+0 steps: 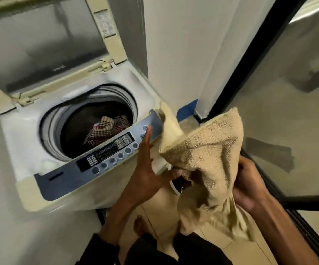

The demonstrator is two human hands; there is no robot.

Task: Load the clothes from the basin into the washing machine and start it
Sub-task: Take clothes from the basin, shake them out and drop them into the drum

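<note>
Tan knit garment (208, 159), coarse weave, bunched and blurred, held up just right of the washing machine (30, 131) panel. Right hand (250, 186) curled around its right edge, gripping. Left hand (147, 169) fingers straight, pointing up, flat against the cloth's left side. Checked cloth (105, 131) lies in the drum, beyond the left fingertips.

- A plain white wall (176, 54) rises behind and to the right.
- A black-framed glass door (281, 115) stands at the right, its pane showing dim reflections.
- The floor (155, 211) is laid with pale beige tiles.
- A blue strip (188, 109) sits at the wall's foot.
- The light is soft and even.
</note>
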